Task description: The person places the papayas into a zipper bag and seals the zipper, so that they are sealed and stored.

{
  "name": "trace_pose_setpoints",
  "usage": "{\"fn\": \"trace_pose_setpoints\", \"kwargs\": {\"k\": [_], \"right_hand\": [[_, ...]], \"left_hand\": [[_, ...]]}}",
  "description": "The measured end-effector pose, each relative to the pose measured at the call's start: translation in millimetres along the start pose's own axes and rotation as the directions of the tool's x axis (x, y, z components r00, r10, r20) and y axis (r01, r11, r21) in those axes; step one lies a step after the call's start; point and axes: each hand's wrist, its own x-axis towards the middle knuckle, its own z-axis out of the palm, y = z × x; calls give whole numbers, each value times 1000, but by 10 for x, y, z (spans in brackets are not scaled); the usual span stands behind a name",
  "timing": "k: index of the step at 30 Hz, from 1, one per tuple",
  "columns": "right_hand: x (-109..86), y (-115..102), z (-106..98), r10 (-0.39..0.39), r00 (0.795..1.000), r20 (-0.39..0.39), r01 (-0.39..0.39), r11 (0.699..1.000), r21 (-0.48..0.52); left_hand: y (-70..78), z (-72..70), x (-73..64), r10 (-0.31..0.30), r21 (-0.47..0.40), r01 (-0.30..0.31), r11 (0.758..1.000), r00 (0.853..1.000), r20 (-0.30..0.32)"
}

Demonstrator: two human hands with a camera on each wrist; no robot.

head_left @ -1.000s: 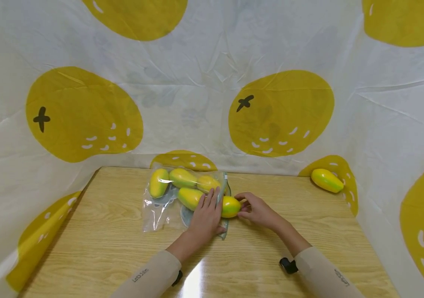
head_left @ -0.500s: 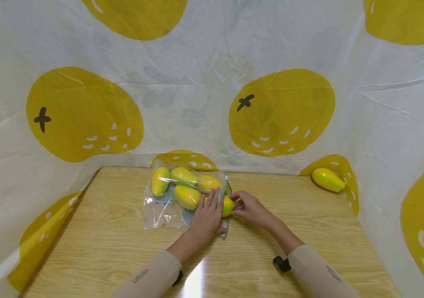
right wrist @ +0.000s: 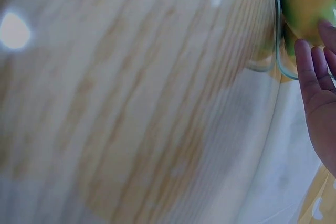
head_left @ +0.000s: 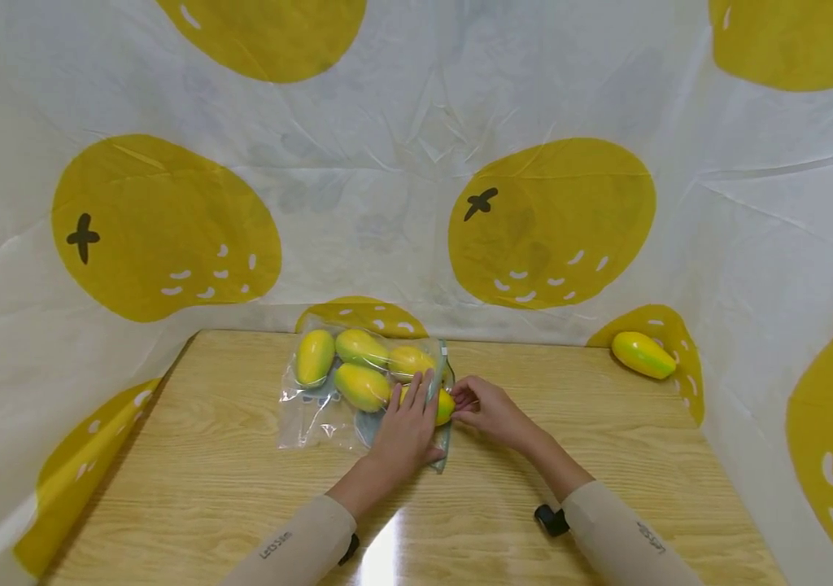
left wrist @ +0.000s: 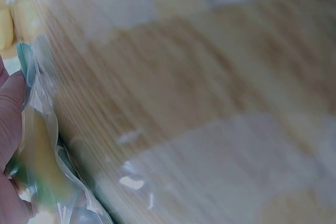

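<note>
A clear zip bag point(head_left: 329, 427) lies on the wooden table, holding several yellow-green mangoes point(head_left: 362, 387). My left hand point(head_left: 403, 427) rests on the bag near its mouth, its fingers extended over the plastic. Under those fingers one mango point(head_left: 445, 405) is mostly inside, its rounded end showing at the mouth. My right hand point(head_left: 491, 411) touches that end from the right with its fingertips. In the right wrist view the right hand point(right wrist: 321, 98) has fairly straight fingers beside the mango point(right wrist: 310, 6). The left wrist view shows part of the left hand point(left wrist: 9, 124) beside the bag's green-edged mouth point(left wrist: 25, 61).
Another mango point(head_left: 643, 355) lies at the table's back right corner. White cloth point(head_left: 387, 236) printed with large yellow fruit closes off the back and sides. Wooden table surface point(head_left: 189, 456) extends around the bag.
The right hand has moved left, sliding the mango further into the bag. The lower mango inside has shifted left. My left hand has stayed on the bag.
</note>
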Motion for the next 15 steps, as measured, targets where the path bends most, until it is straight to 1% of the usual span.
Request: {"fn": "trace_pose_setpoints", "kwargs": {"k": [9, 15], "right_hand": [[55, -2, 78, 9, 1000, -23, -9, 1000, 1], [115, -9, 136, 21, 999, -39, -20, 1000, 6]], "left_hand": [[-5, 8, -16, 6, 23, -6, 1000, 1000, -6], [1, 12, -23, 10, -1, -10, 1000, 1000, -25]]}}
